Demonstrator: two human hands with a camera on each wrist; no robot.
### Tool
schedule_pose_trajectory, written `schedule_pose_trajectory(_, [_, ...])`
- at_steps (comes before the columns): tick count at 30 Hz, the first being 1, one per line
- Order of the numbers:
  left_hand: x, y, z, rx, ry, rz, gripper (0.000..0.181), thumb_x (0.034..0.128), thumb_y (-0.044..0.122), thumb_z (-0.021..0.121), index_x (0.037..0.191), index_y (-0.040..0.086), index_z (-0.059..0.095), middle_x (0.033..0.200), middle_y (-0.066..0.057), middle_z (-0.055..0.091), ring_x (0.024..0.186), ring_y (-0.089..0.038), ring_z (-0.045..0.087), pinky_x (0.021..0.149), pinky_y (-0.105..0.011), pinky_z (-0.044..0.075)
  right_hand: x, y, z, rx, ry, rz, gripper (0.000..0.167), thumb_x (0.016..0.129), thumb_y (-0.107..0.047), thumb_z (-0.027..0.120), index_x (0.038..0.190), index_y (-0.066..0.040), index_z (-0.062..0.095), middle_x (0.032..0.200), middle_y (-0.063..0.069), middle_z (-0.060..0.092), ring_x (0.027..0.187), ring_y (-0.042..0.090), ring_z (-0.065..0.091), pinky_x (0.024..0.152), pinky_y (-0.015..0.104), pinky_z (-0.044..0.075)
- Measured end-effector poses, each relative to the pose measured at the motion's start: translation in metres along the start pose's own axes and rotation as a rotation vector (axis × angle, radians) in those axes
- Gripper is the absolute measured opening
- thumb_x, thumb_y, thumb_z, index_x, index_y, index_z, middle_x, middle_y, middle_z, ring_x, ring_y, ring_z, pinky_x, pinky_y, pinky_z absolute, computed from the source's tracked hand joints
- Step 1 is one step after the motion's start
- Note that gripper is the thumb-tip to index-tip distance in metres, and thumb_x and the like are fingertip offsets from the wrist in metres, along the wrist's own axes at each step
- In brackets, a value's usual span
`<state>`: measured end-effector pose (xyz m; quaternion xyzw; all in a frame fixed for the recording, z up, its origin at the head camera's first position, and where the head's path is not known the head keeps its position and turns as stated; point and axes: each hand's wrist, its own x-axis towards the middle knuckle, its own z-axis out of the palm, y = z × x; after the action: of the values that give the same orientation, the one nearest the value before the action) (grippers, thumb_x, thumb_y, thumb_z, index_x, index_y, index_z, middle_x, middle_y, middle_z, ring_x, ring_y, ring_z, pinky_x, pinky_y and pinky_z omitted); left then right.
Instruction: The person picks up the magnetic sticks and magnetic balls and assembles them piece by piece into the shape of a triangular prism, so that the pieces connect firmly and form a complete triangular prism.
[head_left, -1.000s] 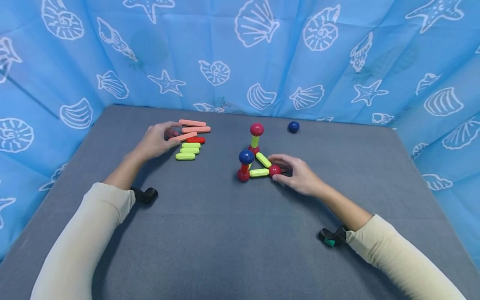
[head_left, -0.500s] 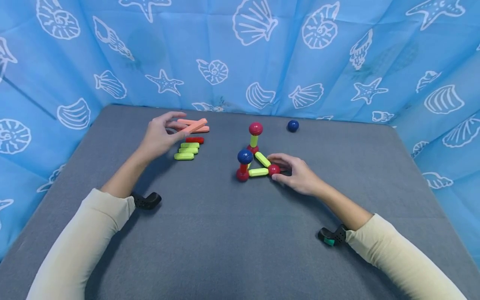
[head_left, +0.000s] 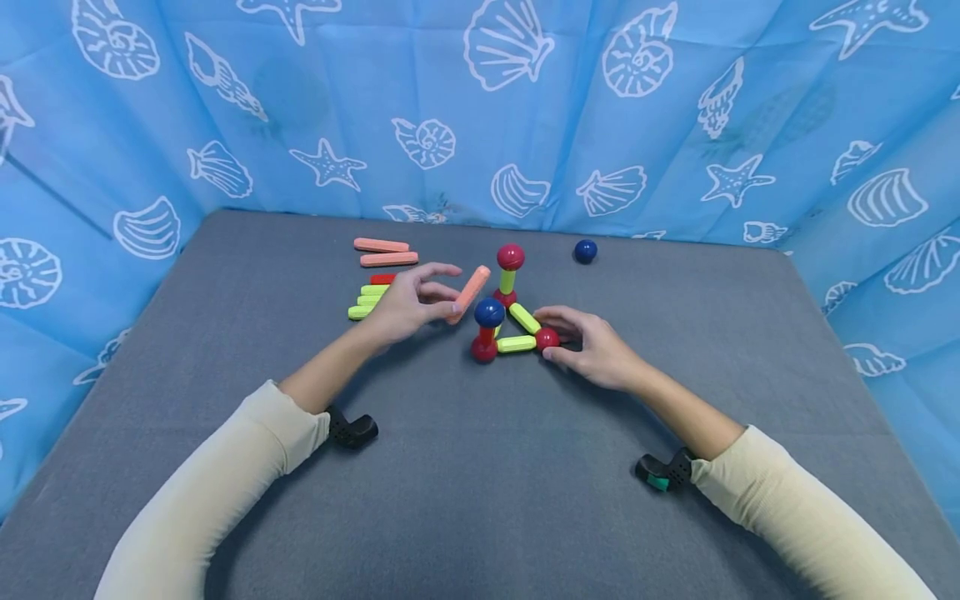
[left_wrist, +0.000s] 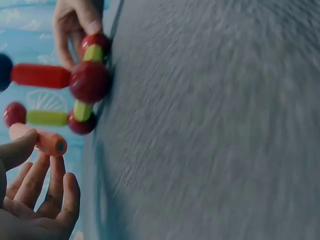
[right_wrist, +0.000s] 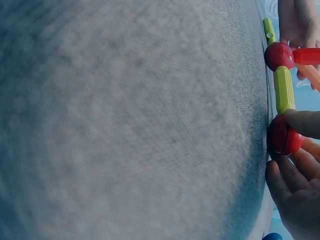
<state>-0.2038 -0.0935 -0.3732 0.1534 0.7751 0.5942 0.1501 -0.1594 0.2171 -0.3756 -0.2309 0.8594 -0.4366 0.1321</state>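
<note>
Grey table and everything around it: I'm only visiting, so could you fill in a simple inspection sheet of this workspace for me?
Surface: grey table, fabric-like top.
Job's things: stick-and-ball frame, carrying a raised blue ball and a raised red ball; one held orange stick.
Clutter: two spare orange sticks, a spare red stick and spare yellow-green sticks, some partly hidden; a loose blue ball near the far edge.
Hands: left hand pinches the held orange stick; right hand holds the frame's red corner ball.
Cables: nothing seen.
Surroundings: blue shell-patterned curtain behind and at both sides.
</note>
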Motion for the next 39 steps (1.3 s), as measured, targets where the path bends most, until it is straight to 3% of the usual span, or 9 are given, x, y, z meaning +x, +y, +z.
schedule_pose_trajectory(6, [0.008, -0.003, 0.018, -0.055, -0.082, 0.000, 0.053, 0.0935, 0.006, 0.069, 0.142, 0.006, 0.048, 0.112, -0.011, 0.073, 0.099, -0.023, 0.069, 0.091, -0.039, 0.054, 0.000, -0.001, 0.000, -0.013, -0.001, 0.026, 0.054, 0.091, -0.002, 0.070, 0.141, -0.002, 0.050, 0.142, 0.015, 0.054, 0.129, 0.030, 0.054, 0.107, 0.049, 0.042])
schedule_pose_trajectory(11, [0.012, -0.002, 0.027, -0.073, -0.100, -0.010, 0.053, 0.0941, 0.010, 0.069, 0.143, 0.009, 0.047, 0.111, -0.009, 0.073, 0.098, -0.023, 0.069, 0.091, -0.038, 0.053, 0.000, 0.001, 0.001, -0.014, -0.003, 0.020, 0.054, 0.091, -0.002, 0.070, 0.141, -0.002, 0.049, 0.142, 0.015, 0.054, 0.129, 0.030, 0.054, 0.107, 0.049, 0.042])
schedule_pose_trajectory(19, [0.014, 0.004, 0.033, -0.089, -0.094, -0.069, 0.053, 0.0957, 0.003, 0.064, 0.145, 0.013, 0.046, 0.109, -0.011, 0.072, 0.103, -0.024, 0.067, 0.094, -0.040, 0.052, -0.001, 0.001, 0.000, -0.007, -0.001, 0.007, 0.055, 0.091, -0.002, 0.069, 0.141, -0.001, 0.049, 0.142, 0.018, 0.053, 0.129, 0.033, 0.053, 0.106, 0.052, 0.042])
schedule_pose_trajectory(25, [0.014, 0.004, 0.033, -0.089, -0.117, -0.066, 0.050, 0.0966, 0.001, 0.061, 0.143, 0.012, 0.047, 0.109, -0.011, 0.070, 0.102, -0.024, 0.066, 0.093, -0.038, 0.053, -0.001, 0.001, 0.000, -0.002, 0.000, 0.027, 0.053, 0.092, -0.003, 0.069, 0.141, -0.003, 0.050, 0.142, 0.015, 0.054, 0.129, 0.029, 0.054, 0.107, 0.049, 0.041])
schedule_pose_trajectory(28, [0.012, 0.004, 0.026, -0.059, -0.133, -0.024, 0.050, 0.0962, 0.004, 0.064, 0.143, 0.010, 0.048, 0.111, -0.010, 0.071, 0.102, -0.023, 0.067, 0.091, -0.039, 0.053, -0.001, 0.001, 0.000, -0.007, 0.004, 0.022, 0.053, 0.092, -0.003, 0.069, 0.141, -0.003, 0.050, 0.142, 0.014, 0.055, 0.128, 0.029, 0.054, 0.107, 0.049, 0.042])
schedule_pose_trajectory(30, [0.009, 0.003, 0.017, -0.010, -0.120, 0.040, 0.051, 0.0948, 0.006, 0.067, 0.142, 0.006, 0.049, 0.112, -0.011, 0.071, 0.102, -0.023, 0.068, 0.091, -0.039, 0.053, -0.001, 0.000, 0.000, -0.008, 0.004, 0.010, 0.053, 0.092, -0.003, 0.069, 0.141, -0.002, 0.050, 0.141, 0.016, 0.054, 0.128, 0.030, 0.054, 0.107, 0.050, 0.041])
schedule_pose_trajectory(35, [-0.005, -0.003, -0.021, 0.244, -0.003, 0.200, 0.048, 0.0899, 0.003, 0.072, 0.134, 0.001, 0.056, 0.108, -0.014, 0.072, 0.099, -0.023, 0.068, 0.087, -0.042, 0.055, 0.000, 0.002, 0.000, 0.004, 0.001, -0.014, 0.053, 0.092, -0.002, 0.069, 0.141, 0.001, 0.049, 0.142, 0.019, 0.053, 0.129, 0.033, 0.053, 0.107, 0.052, 0.040])
schedule_pose_trajectory(39, [-0.022, -0.012, -0.056, 0.448, 0.067, 0.226, 0.048, 0.0861, 0.002, 0.076, 0.131, 0.002, 0.059, 0.104, -0.013, 0.072, 0.095, -0.024, 0.068, 0.081, -0.045, 0.055, 0.000, 0.001, 0.000, 0.008, 0.000, -0.013, 0.053, 0.092, -0.002, 0.069, 0.141, 0.001, 0.049, 0.141, 0.019, 0.054, 0.129, 0.034, 0.053, 0.107, 0.053, 0.040])
